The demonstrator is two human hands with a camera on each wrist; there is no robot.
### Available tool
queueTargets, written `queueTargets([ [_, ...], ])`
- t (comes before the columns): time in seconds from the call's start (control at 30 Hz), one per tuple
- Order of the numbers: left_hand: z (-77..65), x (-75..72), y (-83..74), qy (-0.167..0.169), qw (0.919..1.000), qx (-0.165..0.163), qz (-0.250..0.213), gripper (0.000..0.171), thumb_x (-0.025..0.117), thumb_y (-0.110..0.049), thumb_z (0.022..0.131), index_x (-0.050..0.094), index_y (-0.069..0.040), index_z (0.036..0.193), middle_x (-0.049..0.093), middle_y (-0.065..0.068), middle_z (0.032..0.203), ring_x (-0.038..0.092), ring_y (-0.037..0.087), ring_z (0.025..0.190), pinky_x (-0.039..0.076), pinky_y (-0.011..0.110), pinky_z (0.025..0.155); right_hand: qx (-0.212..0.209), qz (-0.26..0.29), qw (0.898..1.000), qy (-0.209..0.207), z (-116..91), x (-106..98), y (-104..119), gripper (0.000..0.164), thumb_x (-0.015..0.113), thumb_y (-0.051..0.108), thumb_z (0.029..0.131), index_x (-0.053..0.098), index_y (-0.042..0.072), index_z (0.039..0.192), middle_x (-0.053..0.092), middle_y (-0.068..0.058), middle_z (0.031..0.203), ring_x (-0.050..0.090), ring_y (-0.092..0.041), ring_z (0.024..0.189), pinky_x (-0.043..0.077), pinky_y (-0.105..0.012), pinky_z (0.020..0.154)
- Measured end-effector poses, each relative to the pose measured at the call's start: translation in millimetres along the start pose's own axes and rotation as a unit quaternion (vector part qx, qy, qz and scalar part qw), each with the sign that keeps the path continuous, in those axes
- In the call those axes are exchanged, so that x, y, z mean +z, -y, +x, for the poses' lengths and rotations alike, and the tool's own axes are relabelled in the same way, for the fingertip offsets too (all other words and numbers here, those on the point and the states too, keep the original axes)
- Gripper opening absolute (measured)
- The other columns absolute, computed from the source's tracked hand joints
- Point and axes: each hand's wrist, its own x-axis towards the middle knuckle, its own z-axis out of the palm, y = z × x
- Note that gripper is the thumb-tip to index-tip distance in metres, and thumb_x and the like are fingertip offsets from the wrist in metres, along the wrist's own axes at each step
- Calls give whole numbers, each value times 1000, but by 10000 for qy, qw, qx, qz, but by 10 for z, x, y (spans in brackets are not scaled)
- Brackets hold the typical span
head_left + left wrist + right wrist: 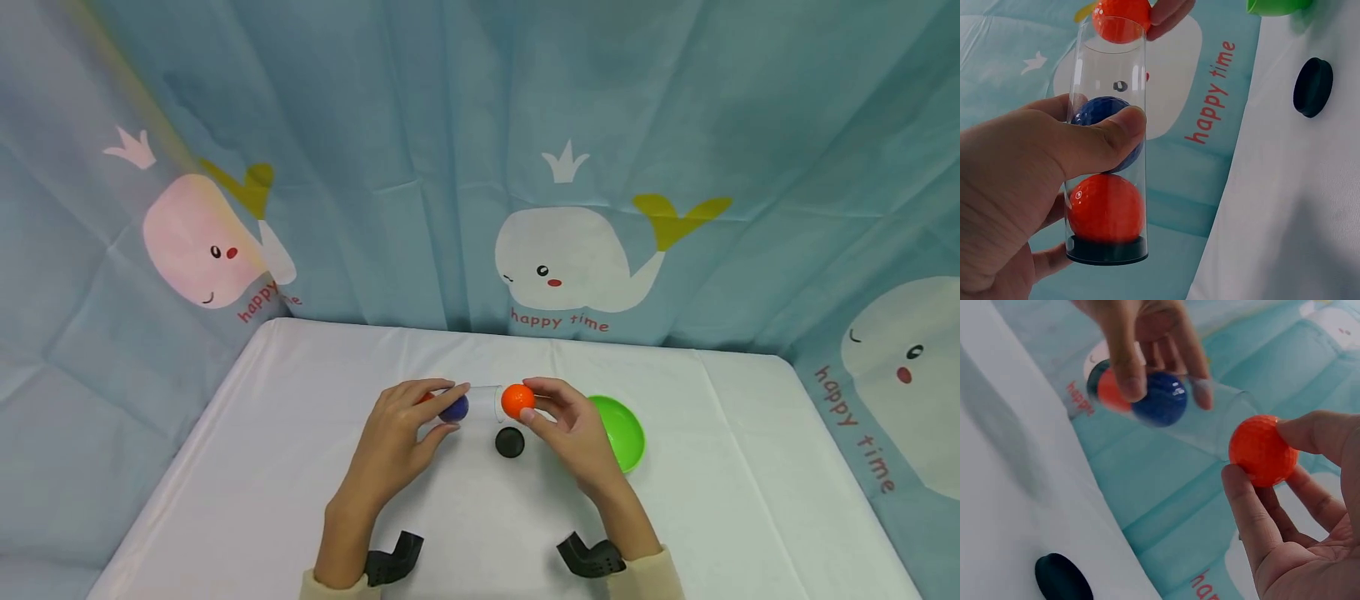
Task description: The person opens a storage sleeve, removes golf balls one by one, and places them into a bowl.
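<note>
My left hand (401,431) grips a clear tube (1107,72), its thumb and fingers around the wall. Inside lie an orange golf ball (1107,209) at the closed end, against a black cap (1107,251), and a dark blue golf ball (1163,400) beside it. With thumb and fingertips my right hand (573,429) pinches a second orange golf ball (1262,450) right at the tube's open end. In the left wrist view this ball overlaps the rim. A loose black cap (510,442) lies on the table just below the tube's open end.
A green bowl (628,432) stands on the white table (750,467), partly behind my right hand. Behind the table hangs a blue curtain (420,167) printed with whales. Each wrist wears a black camera mount (395,560).
</note>
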Motion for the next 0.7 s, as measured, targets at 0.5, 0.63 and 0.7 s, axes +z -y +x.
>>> queueTargets([
  [0.5, 34, 50, 0, 155, 9996, 134, -208, 63, 91, -17, 84, 69, -33, 142, 72, -3, 134, 67, 22, 124, 55, 50, 106, 2, -531, 9976, -451, -129, -358, 63, 42, 76, 7, 97, 65, 4, 138, 70, 5, 131, 68, -6, 119, 62, -20, 91],
  [0.63, 35, 53, 12, 175, 9995, 92, -233, 61, 90, -20, 85, 69, -32, 141, 73, -4, 133, 68, 21, 125, 57, 47, 105, -148, -742, 9960, -486, -134, -438, 91, 41, 75, 7, 98, 64, 3, 137, 69, 4, 131, 69, -7, 117, 62, -20, 90],
  [0.7, 9, 42, 29, 162, 9997, 40, -203, 62, 91, -20, 84, 70, -32, 141, 73, -4, 133, 69, 20, 124, 58, 46, 104, -186, -799, 9956, -447, -130, -457, 91, 41, 75, 7, 98, 64, 2, 137, 68, 2, 131, 69, -7, 117, 63, -21, 91],
])
